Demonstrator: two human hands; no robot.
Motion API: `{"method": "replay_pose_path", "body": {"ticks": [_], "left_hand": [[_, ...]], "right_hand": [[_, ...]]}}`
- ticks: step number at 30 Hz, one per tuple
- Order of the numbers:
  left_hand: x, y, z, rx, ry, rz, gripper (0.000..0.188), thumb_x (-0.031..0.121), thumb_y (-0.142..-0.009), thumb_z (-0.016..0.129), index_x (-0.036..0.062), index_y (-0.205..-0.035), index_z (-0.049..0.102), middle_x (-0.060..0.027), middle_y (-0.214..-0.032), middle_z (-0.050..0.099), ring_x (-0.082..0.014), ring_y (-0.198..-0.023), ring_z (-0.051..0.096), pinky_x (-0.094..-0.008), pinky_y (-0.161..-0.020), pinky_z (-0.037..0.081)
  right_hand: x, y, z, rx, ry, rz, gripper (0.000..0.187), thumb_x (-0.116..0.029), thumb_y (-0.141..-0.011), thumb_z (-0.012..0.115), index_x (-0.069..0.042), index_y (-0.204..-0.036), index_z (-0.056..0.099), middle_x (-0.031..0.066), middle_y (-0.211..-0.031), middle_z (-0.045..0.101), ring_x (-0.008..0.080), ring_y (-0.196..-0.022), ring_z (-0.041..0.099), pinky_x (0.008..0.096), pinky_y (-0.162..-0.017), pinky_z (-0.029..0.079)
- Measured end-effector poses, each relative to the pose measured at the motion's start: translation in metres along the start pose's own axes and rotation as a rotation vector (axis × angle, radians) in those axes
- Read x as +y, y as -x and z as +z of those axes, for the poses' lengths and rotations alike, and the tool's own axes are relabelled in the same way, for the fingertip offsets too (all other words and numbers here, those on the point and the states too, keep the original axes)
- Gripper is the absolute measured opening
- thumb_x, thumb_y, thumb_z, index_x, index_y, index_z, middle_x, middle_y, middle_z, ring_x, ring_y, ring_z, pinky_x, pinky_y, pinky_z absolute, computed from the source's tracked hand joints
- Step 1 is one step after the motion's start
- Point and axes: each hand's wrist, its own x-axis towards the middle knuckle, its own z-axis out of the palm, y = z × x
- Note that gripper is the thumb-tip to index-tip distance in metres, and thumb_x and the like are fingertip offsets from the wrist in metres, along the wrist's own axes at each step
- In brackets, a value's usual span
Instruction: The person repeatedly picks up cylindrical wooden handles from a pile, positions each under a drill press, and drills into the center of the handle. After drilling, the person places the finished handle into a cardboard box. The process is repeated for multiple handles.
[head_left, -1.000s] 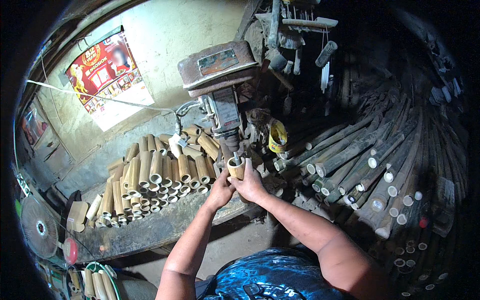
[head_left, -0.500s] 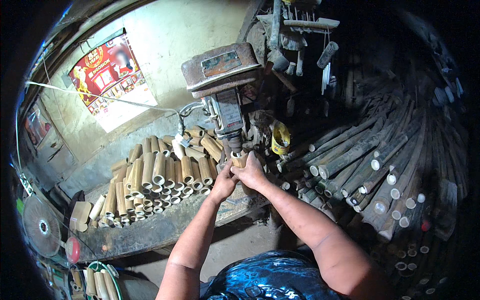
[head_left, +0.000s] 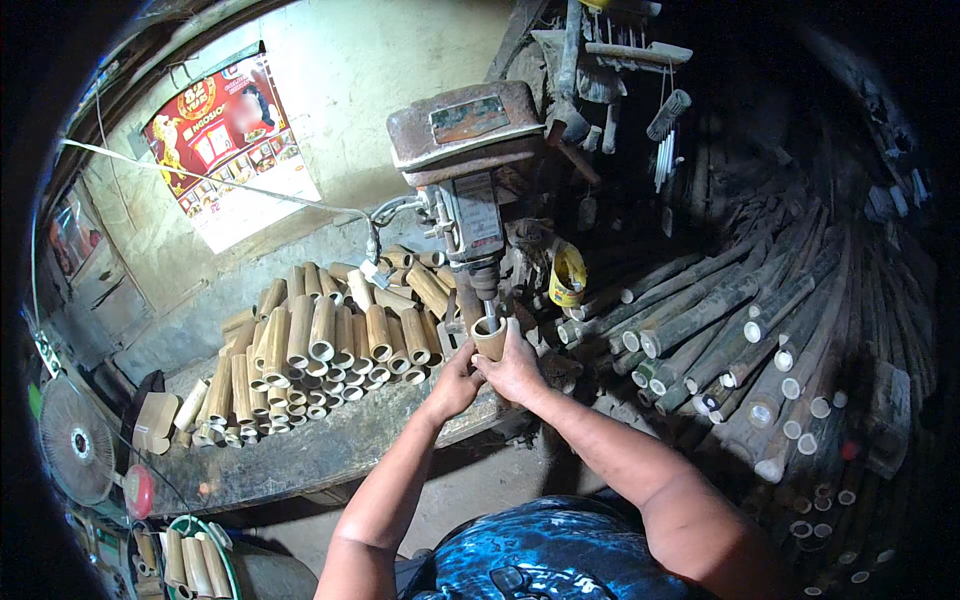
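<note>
Head view — left grip (head_left: 456,384), right grip (head_left: 515,374) around bamboo tube (head_left: 489,346).

L-hand grip (head_left: 457,384) & R-hand grip (head_left: 514,372) are holding 1 bamboo tube (head_left: 490,345) mouth-up directly below drill press (head_left: 465,155), its bit (head_left: 490,308) pointing down at tube's mouth. L of press, many cut tubes (head_left: 322,330) are lying stacked on counter (head_left: 300,458); poster (head_left: 215,140) is hanging upper L of press, fan (head_left: 78,440) standing far L. Yellow container (head_left: 565,282) is showing just R of press, long poles (head_left: 690,323) lying piled farther R.
</note>
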Motion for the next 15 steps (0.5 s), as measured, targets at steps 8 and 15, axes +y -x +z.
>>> {"method": "replay_pose_path", "body": {"ticks": [8, 15], "left_hand": [[-0.037, -0.014, -0.011, 0.187, -0.005, -0.035, 0.069, 0.001, -0.089, 0.063, 0.0036, -0.150, 0.031, -0.0151, -0.137, 0.055, -0.0229, -0.123, 0.054, -0.0347, -0.104, 0.042], [-0.012, -0.041, -0.001, 0.034, 0.127, -0.023, 0.062, 0.001, -0.090, 0.062, -0.0004, -0.146, 0.034, -0.0152, -0.141, 0.049, -0.0213, -0.131, 0.046, -0.0340, -0.110, 0.035]], "right_hand": [[0.006, -0.026, 0.020, 0.054, -0.084, 0.040, 0.064, -0.017, -0.073, 0.076, 0.004, -0.120, 0.038, 0.0317, -0.104, 0.060, 0.0486, -0.099, 0.060, 0.0526, -0.082, 0.050], [0.008, -0.045, -0.006, 0.069, -0.097, 0.040, 0.061, -0.021, -0.070, 0.079, 0.001, -0.113, 0.041, 0.0273, -0.103, 0.062, 0.0467, -0.099, 0.061, 0.0513, -0.083, 0.049]]}}
